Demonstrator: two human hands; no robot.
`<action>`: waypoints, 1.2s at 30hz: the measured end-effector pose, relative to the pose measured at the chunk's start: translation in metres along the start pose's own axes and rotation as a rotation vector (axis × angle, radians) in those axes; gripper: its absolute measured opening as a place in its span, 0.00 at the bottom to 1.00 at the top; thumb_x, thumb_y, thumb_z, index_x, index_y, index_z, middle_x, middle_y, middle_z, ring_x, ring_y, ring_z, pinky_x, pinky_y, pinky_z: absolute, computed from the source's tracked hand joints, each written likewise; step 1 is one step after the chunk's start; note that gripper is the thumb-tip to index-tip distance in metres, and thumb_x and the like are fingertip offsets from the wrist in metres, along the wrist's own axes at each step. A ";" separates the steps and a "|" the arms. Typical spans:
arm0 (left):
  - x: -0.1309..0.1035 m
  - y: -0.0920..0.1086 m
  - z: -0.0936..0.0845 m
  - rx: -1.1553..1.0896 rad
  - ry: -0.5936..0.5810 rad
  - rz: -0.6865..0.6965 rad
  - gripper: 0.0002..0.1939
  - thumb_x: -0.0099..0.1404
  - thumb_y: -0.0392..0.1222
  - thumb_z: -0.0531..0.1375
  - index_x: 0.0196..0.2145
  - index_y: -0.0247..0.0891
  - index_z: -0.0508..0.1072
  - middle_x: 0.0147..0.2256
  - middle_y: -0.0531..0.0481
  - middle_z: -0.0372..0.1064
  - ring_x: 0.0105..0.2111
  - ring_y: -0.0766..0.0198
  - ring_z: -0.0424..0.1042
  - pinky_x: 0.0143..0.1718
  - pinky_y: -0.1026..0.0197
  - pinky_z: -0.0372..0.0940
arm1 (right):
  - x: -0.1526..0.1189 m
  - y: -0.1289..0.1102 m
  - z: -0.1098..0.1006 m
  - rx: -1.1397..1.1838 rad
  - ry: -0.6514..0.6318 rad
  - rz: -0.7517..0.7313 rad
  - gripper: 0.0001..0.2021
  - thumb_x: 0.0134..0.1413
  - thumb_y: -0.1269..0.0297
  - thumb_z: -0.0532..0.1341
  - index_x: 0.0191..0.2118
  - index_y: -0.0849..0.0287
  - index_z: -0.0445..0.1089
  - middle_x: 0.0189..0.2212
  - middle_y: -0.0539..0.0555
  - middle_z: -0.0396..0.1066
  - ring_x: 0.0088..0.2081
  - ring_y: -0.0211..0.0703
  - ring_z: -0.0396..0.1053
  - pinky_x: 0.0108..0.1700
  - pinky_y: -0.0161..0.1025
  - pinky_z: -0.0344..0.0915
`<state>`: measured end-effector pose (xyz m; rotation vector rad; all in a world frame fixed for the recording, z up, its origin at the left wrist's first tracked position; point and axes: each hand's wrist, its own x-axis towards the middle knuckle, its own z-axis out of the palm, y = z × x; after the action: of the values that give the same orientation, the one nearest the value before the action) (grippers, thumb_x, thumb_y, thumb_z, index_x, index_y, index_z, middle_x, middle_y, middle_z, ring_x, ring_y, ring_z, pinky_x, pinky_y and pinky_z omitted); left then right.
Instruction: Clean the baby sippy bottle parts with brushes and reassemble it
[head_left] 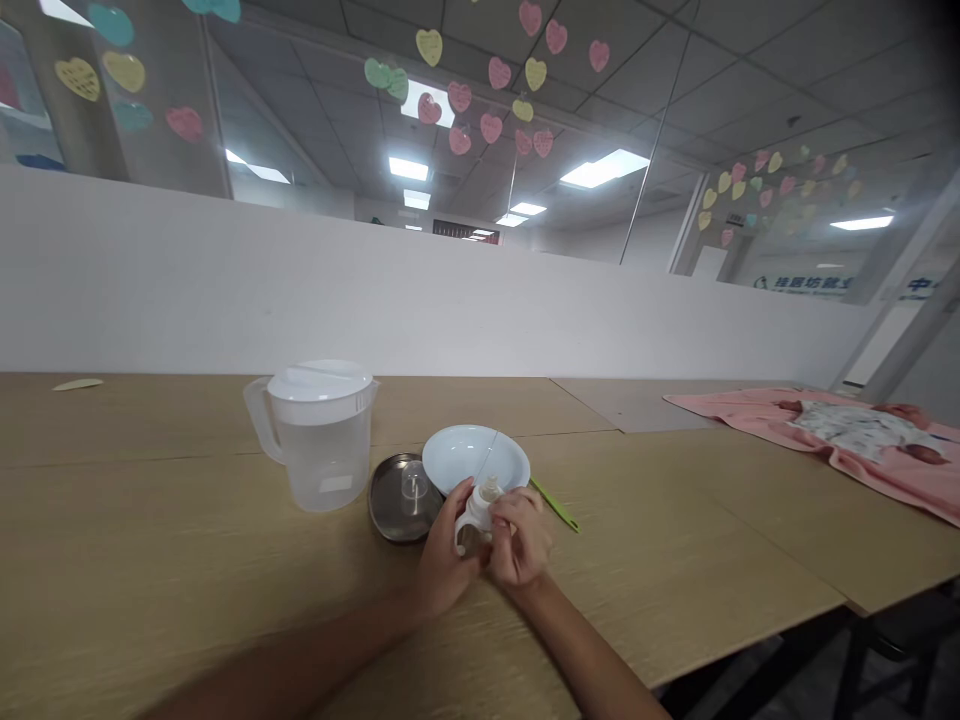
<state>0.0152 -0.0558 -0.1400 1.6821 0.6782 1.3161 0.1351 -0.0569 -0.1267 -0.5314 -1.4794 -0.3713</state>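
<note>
A baby bottle [475, 518] with a white collar and a pale nipple stands upright between my hands, in front of the bowl. My left hand [446, 555] is wrapped round its left side. The fingers of my right hand [523, 535] are closed at the bottle's white collar from the right. Just behind them sits a pale blue bowl [457, 450], partly hidden by the bottle and fingers. To the left of my hands, a metal tray [390, 515] holds a clear bottle cap [414, 482].
A lidded clear pitcher [326, 450] stands left of the tray. A green handle [556, 503] sticks out beside the bowl. At right, a small figure in patterned clothes [862, 425] lies on a pink blanket [750, 408]. A white partition [450, 300] rises behind the table [187, 580].
</note>
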 end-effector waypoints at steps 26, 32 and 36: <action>0.003 0.007 -0.003 0.075 -0.013 0.067 0.34 0.49 0.31 0.61 0.54 0.36 0.59 0.54 0.41 0.62 0.53 0.52 0.62 0.55 0.51 0.58 | -0.003 0.017 -0.008 0.198 -0.358 0.421 0.16 0.58 0.55 0.50 0.42 0.60 0.67 0.36 0.55 0.65 0.39 0.45 0.64 0.41 0.43 0.62; 0.003 0.010 -0.004 0.154 -0.033 0.054 0.30 0.49 0.30 0.59 0.52 0.36 0.62 0.50 0.43 0.66 0.49 0.53 0.67 0.52 0.53 0.62 | -0.005 0.013 -0.006 -0.037 -0.307 0.392 0.09 0.53 0.59 0.57 0.37 0.59 0.63 0.31 0.52 0.62 0.34 0.42 0.63 0.36 0.40 0.61; 0.002 0.007 -0.005 0.168 -0.008 0.061 0.35 0.48 0.30 0.60 0.55 0.36 0.60 0.53 0.42 0.63 0.53 0.51 0.63 0.54 0.52 0.59 | -0.007 0.011 -0.005 -0.075 -0.299 0.377 0.08 0.52 0.60 0.58 0.36 0.58 0.62 0.31 0.52 0.62 0.34 0.42 0.63 0.35 0.40 0.62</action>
<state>0.0104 -0.0557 -0.1320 1.8548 0.7561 1.3251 0.1449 -0.0507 -0.1349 -0.9396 -1.6123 -0.0495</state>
